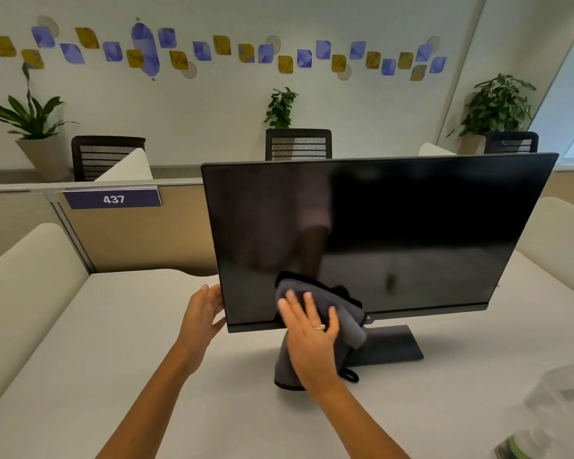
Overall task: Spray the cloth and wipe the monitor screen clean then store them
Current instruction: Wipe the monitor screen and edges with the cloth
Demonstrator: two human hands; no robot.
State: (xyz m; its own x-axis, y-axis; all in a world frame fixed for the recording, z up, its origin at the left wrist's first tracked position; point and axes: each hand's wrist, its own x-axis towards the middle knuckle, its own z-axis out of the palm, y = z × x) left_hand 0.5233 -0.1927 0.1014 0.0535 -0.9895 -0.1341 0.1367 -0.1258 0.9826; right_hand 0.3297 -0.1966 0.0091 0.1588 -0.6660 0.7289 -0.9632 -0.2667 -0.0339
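Note:
A black monitor (395,226) stands on a white desk (113,359), its screen dark and reflective. My right hand (309,339) lies flat on a grey cloth (348,323) and presses it against the lower left part of the screen and bottom bezel; the cloth hangs down to the desk. My left hand (203,319) grips the monitor's left edge near the bottom corner, fingers around the frame. A clear container (550,415) at the bottom right corner is blurred; I cannot tell if the spray bottle is in it.
The monitor's flat base (391,346) sits behind the cloth. A partition with a "437" sign (113,198) stands at the left rear. Beyond it are office chairs (299,144) and potted plants (497,104). Padded dividers (24,276) flank the desk.

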